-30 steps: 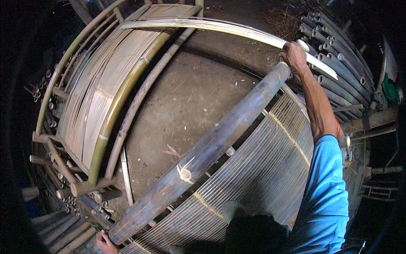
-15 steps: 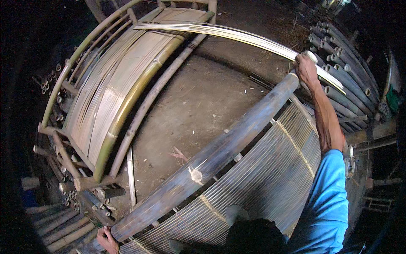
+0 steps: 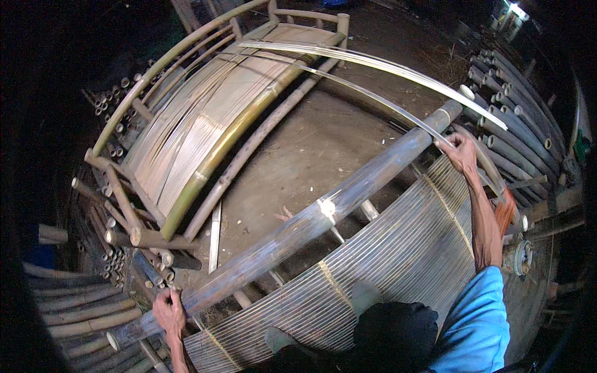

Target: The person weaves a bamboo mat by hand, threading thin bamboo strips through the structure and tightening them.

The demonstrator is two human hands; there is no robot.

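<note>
My right hand (image 3: 459, 151) pinches the end of a thin bamboo strip (image 3: 373, 94), beside the far right end of a thick dark bamboo pole (image 3: 267, 256). The strip runs back over the pole to a bamboo bench (image 3: 208, 118). My left hand (image 3: 169, 311) is closed with curled fingers, against the pole's near left part; what they hold, if anything, is hidden. Below the pole lies a slatted bamboo surface (image 3: 385, 261) of narrow parallel strips, bound by pale cross ties. A bundle of pale strips (image 3: 410, 73) reaches from the bench past the pole's right end.
Stacked bamboo poles (image 3: 519, 118) lie at the right, and more poles (image 3: 93, 320) at the lower left. A round container (image 3: 521, 258) sits near my right elbow. Dirt floor (image 3: 292, 149) with small scraps lies between bench and pole.
My right hand has left the pale bundle at the pole's end and now holds a single strip nearer to me. My left hand stays by the pole's left end. The view has shifted.
</note>
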